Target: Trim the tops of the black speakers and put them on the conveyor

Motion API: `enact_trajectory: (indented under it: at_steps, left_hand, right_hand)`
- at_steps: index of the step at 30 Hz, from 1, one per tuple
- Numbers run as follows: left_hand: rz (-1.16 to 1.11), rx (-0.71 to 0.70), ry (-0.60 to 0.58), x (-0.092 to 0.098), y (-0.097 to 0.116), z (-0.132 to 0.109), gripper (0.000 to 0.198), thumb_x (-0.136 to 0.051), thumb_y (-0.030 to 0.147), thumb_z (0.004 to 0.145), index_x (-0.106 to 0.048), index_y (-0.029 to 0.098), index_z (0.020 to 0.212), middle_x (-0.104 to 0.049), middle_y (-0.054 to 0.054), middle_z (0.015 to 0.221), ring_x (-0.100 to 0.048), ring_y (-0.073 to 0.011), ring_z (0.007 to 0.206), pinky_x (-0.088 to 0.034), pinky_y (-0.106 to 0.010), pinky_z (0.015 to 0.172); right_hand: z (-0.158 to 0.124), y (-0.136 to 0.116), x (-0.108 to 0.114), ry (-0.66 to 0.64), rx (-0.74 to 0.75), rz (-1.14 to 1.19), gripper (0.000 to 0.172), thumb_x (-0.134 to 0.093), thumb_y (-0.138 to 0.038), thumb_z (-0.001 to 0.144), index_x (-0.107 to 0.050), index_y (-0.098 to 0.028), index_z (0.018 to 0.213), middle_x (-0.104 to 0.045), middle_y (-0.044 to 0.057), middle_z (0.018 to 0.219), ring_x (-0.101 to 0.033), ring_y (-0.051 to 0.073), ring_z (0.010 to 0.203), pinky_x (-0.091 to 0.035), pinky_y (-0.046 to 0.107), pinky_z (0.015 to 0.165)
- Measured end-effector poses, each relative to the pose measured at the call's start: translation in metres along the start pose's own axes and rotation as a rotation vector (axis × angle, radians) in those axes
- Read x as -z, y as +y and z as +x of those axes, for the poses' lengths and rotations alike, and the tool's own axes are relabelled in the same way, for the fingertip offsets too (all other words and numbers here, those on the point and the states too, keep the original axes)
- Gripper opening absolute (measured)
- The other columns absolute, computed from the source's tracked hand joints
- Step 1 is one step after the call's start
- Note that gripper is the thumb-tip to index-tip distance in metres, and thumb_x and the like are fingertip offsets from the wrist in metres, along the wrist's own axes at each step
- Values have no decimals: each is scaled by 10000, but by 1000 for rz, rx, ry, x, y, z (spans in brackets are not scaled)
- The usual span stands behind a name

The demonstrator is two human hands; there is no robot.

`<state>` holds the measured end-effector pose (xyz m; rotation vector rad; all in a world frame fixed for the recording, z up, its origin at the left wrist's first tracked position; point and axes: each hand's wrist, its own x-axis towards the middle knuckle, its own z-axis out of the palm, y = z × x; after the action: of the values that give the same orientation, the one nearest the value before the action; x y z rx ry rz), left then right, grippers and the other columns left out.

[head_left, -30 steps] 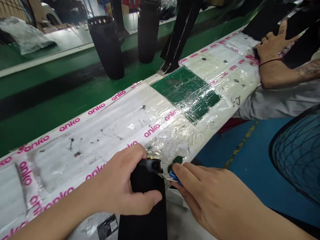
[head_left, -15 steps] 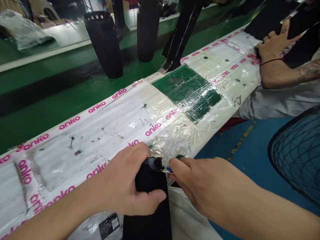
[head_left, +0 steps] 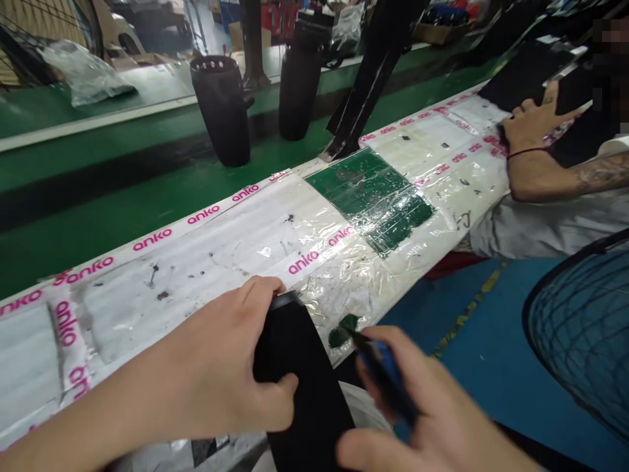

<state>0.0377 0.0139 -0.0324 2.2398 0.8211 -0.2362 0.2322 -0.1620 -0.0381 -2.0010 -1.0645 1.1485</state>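
My left hand (head_left: 221, 357) is closed around the top end of a flat black piece (head_left: 304, 387), thumb on its near face and fingers over its left edge. A dark grey band or cap (head_left: 285, 300) runs across that end; its kind I cannot make out. The black piece leans over the near edge of the covered bench. Just right of it, my right hand (head_left: 422, 406) grips a slim blue-and-black hand tool (head_left: 386, 373) with a narrow dark tip. Blur hides the tool's exact kind. Its tip points toward the bench edge, apart from the black piece.
White sheeting and pink-lettered "anko" tape cover the bench top (head_left: 196, 262). Black cylindrical holders (head_left: 223, 118) hang beyond it over a green conveyor (head_left: 122, 196). At right, a co-worker's hand (head_left: 533, 128) rests near black material. A dark mesh fan guard (head_left: 584, 328) stands at lower right.
My right hand has drawn away from the end of the black piece, down and to the right, bringing the tool into view. My left hand keeps its hold and has shifted slightly left.
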Motion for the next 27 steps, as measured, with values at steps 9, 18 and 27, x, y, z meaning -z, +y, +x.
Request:
enact_trajectory:
  at_steps: [9, 18, 27]
  left_hand:
    - [-330, -69, -10, -8, -29, 10, 713, -879, 514, 737, -571, 359, 1361, -706, -46, 1290, -726, -316, 1073, -632, -369, 751]
    - [-491, -165, -9, -28, -30, 27, 550, -840, 632, 783, -657, 312, 1191, -668, -50, 1215, -647, -300, 1098, -556, -433, 919]
    - [-224, -17, 309, -41, -1, 25, 725, -620, 930, 712, -488, 219, 743, -592, -47, 765, -568, -269, 713, -429, -371, 609]
  right_hand:
    - [4, 32, -32, 130, -188, 462, 512, -833, -661, 730, -613, -279, 991, -578, -28, 829, -558, 191, 760, -496, 313, 722]
    - [7, 52, -30, 199, -208, 607, 610, -832, -727, 709, -690, -302, 1124, -649, 12, 882, -623, 232, 847, -539, 348, 779]
    - [12, 79, -34, 267, -284, 635, 539, -844, -584, 791, -695, -335, 1245, -767, 32, 1048, -702, 267, 1052, -578, 293, 814]
